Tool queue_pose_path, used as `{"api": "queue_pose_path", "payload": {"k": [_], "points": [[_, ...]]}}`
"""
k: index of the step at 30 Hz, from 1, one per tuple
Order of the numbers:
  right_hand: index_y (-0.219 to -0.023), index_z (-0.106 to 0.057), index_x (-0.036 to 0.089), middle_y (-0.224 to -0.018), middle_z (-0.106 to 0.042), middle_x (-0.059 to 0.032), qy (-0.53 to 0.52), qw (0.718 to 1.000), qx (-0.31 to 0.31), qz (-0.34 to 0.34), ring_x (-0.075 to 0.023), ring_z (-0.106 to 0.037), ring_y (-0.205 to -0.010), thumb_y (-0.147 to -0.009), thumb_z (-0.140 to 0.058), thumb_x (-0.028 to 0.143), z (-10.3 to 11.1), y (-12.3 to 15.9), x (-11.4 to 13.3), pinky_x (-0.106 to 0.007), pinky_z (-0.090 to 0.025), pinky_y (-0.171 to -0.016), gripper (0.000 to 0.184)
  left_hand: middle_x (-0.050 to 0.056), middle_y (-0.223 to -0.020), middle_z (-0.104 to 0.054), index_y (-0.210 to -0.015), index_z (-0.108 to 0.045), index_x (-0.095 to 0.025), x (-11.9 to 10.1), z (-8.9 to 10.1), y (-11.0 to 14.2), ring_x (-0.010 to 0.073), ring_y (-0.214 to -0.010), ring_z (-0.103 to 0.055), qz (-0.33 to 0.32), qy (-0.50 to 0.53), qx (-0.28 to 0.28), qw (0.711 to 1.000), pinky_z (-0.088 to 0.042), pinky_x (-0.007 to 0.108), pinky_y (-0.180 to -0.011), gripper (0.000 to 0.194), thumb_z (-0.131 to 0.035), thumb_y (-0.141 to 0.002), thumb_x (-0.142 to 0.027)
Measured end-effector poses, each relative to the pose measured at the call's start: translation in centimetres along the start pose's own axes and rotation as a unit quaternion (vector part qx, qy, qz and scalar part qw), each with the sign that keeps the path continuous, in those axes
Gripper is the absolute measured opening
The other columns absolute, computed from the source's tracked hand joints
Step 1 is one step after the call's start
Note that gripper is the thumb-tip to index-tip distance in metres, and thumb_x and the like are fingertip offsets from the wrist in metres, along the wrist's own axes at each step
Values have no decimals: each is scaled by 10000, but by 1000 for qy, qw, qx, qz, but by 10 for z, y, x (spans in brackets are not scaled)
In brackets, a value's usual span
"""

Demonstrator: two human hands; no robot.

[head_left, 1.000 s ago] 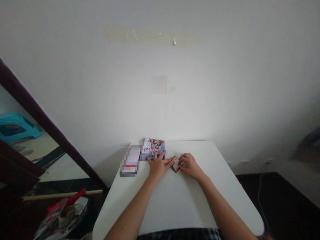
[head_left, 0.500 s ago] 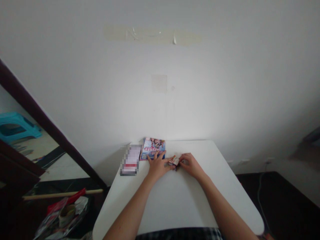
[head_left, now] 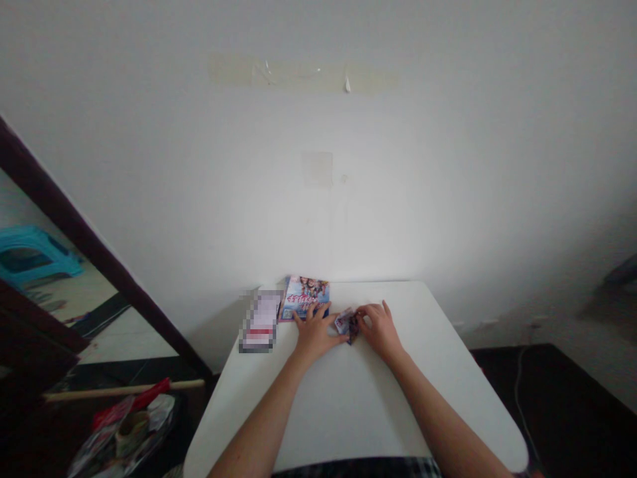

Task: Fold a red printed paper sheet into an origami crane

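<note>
While the left hand [head_left: 314,335] spreads over the worktop [head_left: 348,405], thumb against the small paper piece [head_left: 343,322] at twelve o'clock ahead, the right hand [head_left: 382,328] pinches its right side. Light, steady thumb pressure should stop it skidding and keep any crease crisp. From it, a blurred phone-like item [head_left: 261,318] lies at nine o'clock, the colourful booklet [head_left: 304,290] at ten, under left fingertips.

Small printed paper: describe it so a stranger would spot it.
On the white table by the wall, find the left hand and right hand. The small printed paper sits between their fingers, much smaller than the colorful booklet and the pixelated phone to its left.
</note>
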State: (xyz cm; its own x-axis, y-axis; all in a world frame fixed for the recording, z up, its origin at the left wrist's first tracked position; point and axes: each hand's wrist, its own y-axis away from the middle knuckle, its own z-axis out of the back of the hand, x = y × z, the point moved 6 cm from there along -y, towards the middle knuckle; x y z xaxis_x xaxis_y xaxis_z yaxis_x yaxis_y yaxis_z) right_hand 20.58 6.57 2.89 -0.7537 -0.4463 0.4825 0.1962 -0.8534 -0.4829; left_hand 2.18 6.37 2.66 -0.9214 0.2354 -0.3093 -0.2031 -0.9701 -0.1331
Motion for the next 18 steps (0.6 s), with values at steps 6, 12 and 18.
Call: {"api": "queue_pose_path", "payload": {"k": [6, 12, 18], "points": [[-978, -662, 257, -945, -739, -20, 47, 999, -14, 17, -210, -634, -1013, -898, -528, 208, 2, -1, 9, -605, -135, -1194, 164, 7, -1557, -450, -1262, -637, -441, -2, 0, 0, 387, -1440, -297, 1, -4, -7, 1000, -65, 806, -1109, 603, -722, -706, -657], [-963, -655, 261, -892, -743, -26, 89, 995, -41, 24, -213, -635, -970, -935, -515, 244, 6, -2, 14, -619, -67, -1203, 144, 14, -1544, -465, -1237, -649, -421, -4, -2, 0, 381, -1436, -305, -5, 2, -4, 1000, -56, 816, -1102, 598, -747, -689, -638], [-937, -641, 264, -907, -729, -17, 92, 995, -13, 35, -208, -627, -981, -896, -540, 199, 2, -2, 17, -629, -37, -1203, 127, 2, -1515, -494, -1194, -675, -425, -5, -1, 0, 361, -1431, -320, -8, 27, -25, 999, -47, 806, -1115, 476, -727, -747, -578]]}}
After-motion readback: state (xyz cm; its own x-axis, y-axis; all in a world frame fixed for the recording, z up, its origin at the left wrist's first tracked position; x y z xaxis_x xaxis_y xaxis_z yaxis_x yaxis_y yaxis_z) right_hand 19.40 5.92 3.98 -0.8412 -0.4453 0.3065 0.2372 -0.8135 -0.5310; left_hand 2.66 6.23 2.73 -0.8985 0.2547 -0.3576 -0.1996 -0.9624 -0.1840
